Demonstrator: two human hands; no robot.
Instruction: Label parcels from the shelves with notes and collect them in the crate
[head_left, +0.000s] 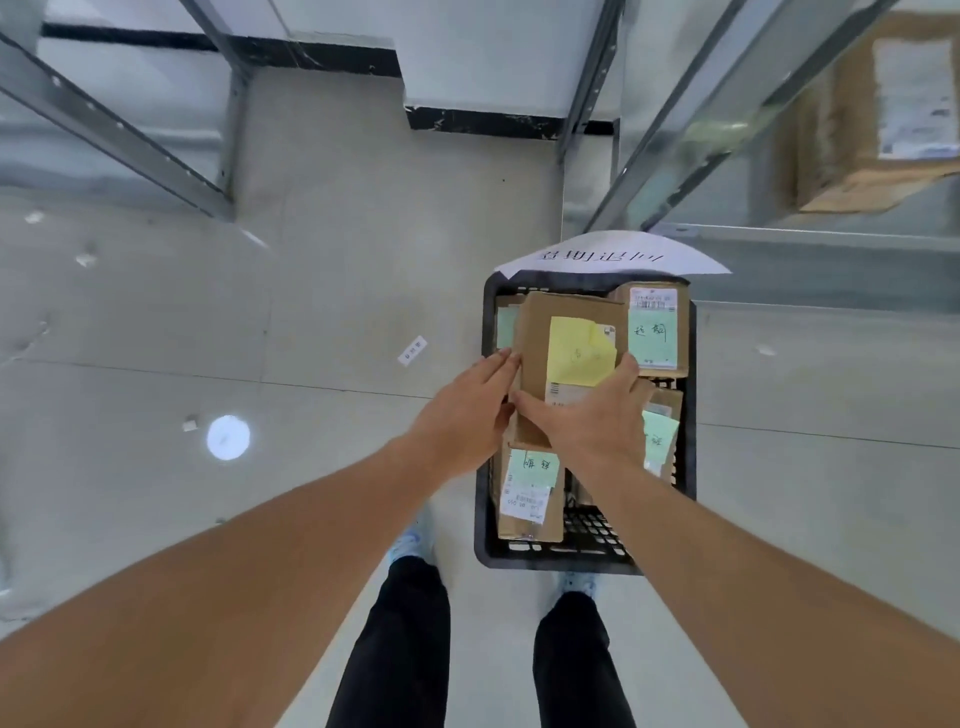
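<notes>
Both hands hold a cardboard parcel (540, 353) with a yellow note (579, 353) over the black crate (485, 540) on the floor: left hand (462, 415) fingers (501, 364) flat along its left edge, right hand (592, 415) fingers clamped on its near right corner. Green-noted parcels (657, 327) lie beneath it in the crate.

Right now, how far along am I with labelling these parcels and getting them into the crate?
Done: several green-noted cardboard parcels already lie in the black plastic crate. In hand: your left hand and right hand hold a brown cardboard parcel with a yellow note over the crate. Left: at least one brown box on the metal shelf has no note.
</notes>
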